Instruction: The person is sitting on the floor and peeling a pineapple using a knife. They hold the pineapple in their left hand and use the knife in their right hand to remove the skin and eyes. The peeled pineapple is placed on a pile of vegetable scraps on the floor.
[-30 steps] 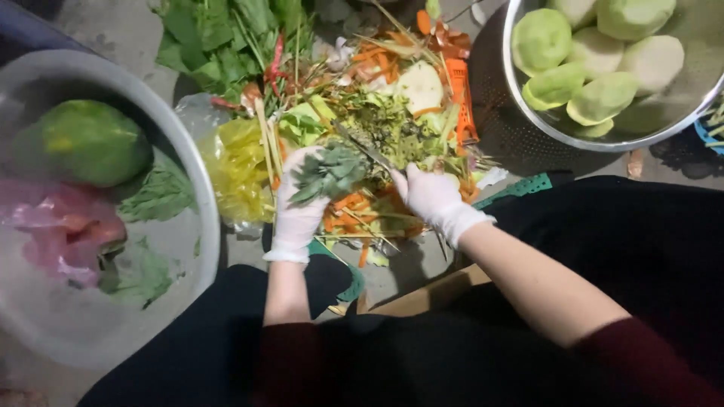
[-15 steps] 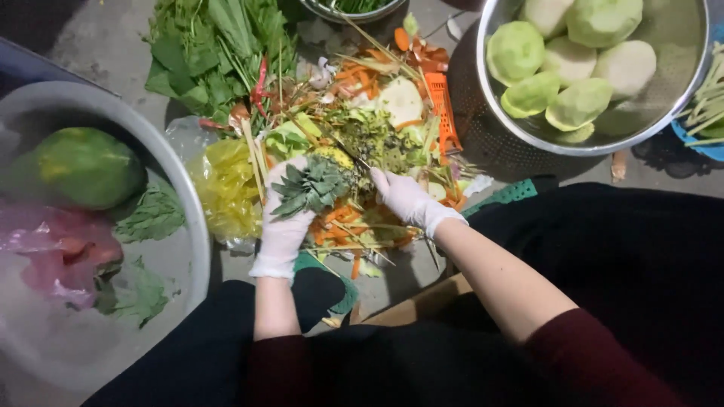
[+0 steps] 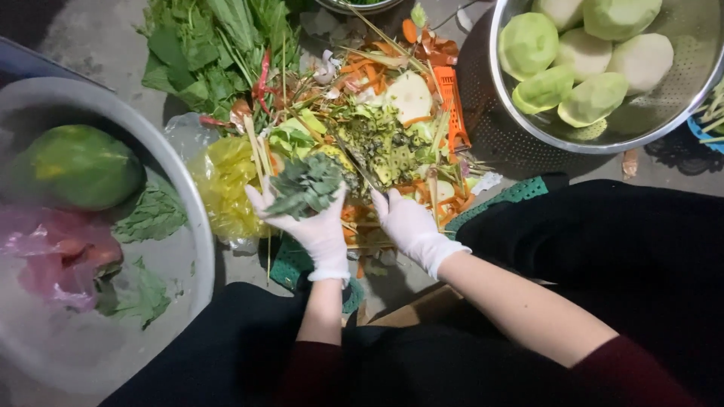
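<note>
on a grey concrete floor [image 3: 98, 38], the gloved left hand [image 3: 313, 226] cups a leafy bunch [image 3: 305, 187] at the near edge of the scrap pile [image 3: 377, 136]; the right hand [image 3: 407, 222] seems curled around a knife [image 3: 360, 167], grip unclear. colander [image 3: 679, 113] far right, basin [image 3: 181, 188] left.

One head-worn camera looks steeply down, close over the floor-level workspace.

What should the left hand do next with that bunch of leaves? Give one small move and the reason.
Probably lift the leafy bunch clear of the scrap pile. The left hand already cups it, while the right hand rests against the scraps beside it, so the bunch looks gathered and ready to come away.
</note>
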